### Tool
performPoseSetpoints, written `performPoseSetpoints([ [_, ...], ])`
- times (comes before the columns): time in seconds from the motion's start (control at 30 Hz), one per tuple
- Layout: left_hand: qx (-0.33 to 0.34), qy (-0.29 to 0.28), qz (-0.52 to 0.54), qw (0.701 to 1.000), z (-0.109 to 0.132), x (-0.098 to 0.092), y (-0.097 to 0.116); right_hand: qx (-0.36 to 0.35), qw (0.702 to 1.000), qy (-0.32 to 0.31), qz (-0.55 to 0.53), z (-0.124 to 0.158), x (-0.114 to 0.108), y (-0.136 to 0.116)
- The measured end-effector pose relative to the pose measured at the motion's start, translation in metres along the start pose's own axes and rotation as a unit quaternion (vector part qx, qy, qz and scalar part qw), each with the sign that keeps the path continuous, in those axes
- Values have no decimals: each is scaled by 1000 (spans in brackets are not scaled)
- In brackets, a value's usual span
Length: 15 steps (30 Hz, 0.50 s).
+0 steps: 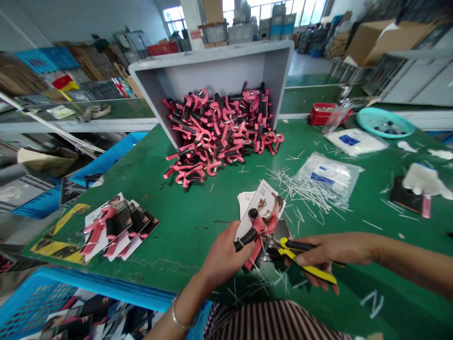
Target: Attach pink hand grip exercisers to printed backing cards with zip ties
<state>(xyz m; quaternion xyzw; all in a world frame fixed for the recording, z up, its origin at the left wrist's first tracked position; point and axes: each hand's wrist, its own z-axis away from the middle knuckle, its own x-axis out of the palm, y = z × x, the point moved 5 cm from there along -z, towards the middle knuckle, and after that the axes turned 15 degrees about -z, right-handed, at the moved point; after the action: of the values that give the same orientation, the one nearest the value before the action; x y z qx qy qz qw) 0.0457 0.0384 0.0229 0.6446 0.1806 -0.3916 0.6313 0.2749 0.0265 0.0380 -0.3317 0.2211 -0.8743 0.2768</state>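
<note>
Yellow-handled pliers (290, 256), gripped by the right hand (327, 255), slant nose up-left toward the pink tool (260, 224) the left hand (223, 252) clasps.

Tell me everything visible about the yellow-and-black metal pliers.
The yellow-and-black metal pliers have bare metal jaws and plastic-looking handles, spread apart in the right hand. They slant over the green tabletop, jaws pointing toward the pink-and-black hand tool on the white printed card held by the left hand. Whether the jaws touch it is too small to tell.
</note>
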Motion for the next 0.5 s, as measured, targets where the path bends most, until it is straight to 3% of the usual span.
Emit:
performPoseSetpoints([
  [0.13,8,1,32,999,-2,2,-3,-5,998,32,46,-9,-3,0],
  [0.2,-13,10,79,997,-4,6,-9,-60,982,84,157,-15,-7,-1],
  [0.27,-46,13,144,988,-6,10,-16,-147,917,168,331,-17,-11,-6],
  [0.37,-101,-8,242,965,-7,17,-24,-224,778,244,533,-15,-12,-9],
  [0.43,-126,-31,288,949,-8,20,-27,-222,735,236,595,-15,-11,-7],
  [0.5,-148,-57,330,931,-10,23,-28,-220,717,215,626,-15,-7,-6],
])
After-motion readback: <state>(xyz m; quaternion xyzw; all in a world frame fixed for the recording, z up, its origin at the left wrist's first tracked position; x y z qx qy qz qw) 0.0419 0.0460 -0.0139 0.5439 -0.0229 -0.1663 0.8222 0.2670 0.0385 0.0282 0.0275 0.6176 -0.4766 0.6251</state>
